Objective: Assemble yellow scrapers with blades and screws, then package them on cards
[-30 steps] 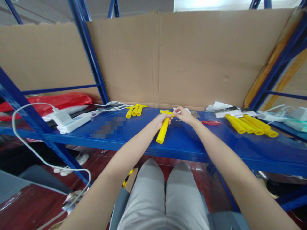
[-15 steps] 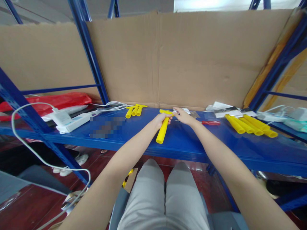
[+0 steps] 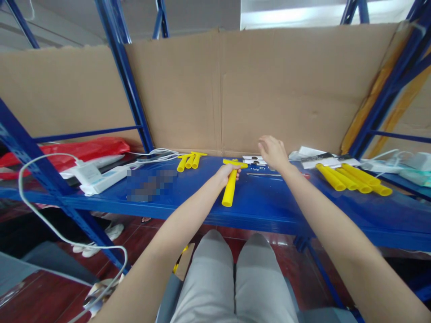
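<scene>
Yellow T-shaped handle (image 3: 229,194) in left hand (image 3: 225,174), above the blue shelf top (image 3: 191,190), mid-front; crossbar at far end, open tube end toward the person. Left fingers wrapped snug round the tube just below the crossbar. Right hand (image 3: 272,151) raised, apart from the handle, fingers loosely bent, partly open; can't tell if anything is pinched in it. Under/beside right hand: white packets with black marks (image 3: 253,160), small metal bits, screwdriver (image 3: 264,174), thin shaft showing, red handle mostly behind right forearm. Left: three yellow T-shaped pieces (image 3: 191,160) in a group, white cable coil, white power strip (image 3: 109,180), red plastic bag (image 3: 84,151). Right: row of yellow tubes (image 3: 348,180) beside white papers. Cardboard sheet (image 3: 286,89) stands along the back
</scene>
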The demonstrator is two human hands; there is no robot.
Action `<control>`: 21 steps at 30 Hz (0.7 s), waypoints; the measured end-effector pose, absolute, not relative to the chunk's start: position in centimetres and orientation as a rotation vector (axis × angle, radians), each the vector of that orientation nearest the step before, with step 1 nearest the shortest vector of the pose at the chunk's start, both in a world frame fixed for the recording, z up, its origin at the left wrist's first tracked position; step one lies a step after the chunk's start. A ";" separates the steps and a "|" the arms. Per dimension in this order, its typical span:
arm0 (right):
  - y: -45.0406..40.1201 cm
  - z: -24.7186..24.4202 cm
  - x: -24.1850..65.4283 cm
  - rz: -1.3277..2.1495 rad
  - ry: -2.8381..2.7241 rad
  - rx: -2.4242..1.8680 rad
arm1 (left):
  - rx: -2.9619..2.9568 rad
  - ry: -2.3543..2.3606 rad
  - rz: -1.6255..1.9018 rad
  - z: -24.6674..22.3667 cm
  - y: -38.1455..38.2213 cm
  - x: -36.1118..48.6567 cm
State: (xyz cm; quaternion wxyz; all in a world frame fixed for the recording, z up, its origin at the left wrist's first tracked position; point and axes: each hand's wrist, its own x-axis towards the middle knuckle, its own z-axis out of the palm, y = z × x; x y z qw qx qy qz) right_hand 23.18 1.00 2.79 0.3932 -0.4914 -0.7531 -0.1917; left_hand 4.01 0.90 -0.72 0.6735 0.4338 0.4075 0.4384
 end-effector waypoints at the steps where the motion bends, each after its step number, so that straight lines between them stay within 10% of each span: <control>1: 1.0 3.2 23.9 -0.516 -1.895 -1.262 | 0.970 0.923 0.980 -0.7 0.9 4.0; 21: -0.2 0.4 34.4 0.061 -2.097 -1.998 | 0.945 0.983 0.946 -0.6 0.7 3.7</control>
